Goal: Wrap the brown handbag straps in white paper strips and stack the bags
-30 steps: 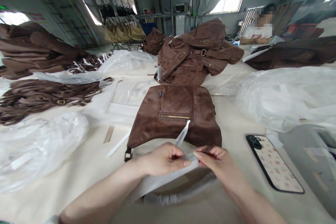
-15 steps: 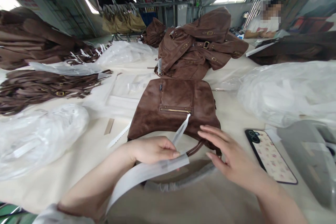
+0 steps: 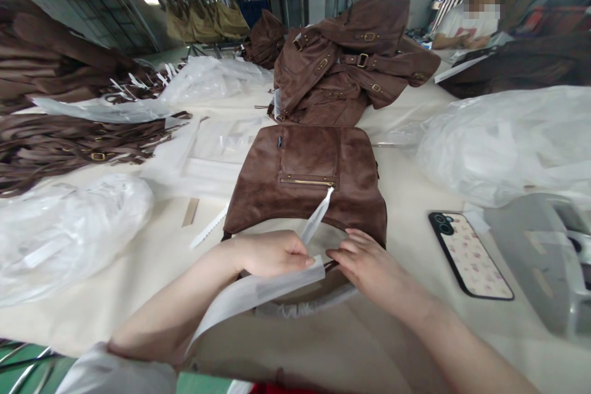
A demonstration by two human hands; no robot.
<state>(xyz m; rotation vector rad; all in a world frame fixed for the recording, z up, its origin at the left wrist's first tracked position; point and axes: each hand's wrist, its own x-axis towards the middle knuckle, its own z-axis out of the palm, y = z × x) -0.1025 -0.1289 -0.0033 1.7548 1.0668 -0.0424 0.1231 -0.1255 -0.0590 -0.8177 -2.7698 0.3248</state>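
Strip of white material (image 3: 263,289) crosses the lower centre of the frame, pinched by the left hand (image 3: 272,252). The right hand (image 3: 369,263) has bent fingers (image 3: 342,256) at a brown cord (image 3: 330,265); whether it grips, I cannot tell. A brown bag (image 3: 307,157) lies on the worktop (image 3: 410,215) at centre, heaped bags (image 3: 344,68) at upper centre.
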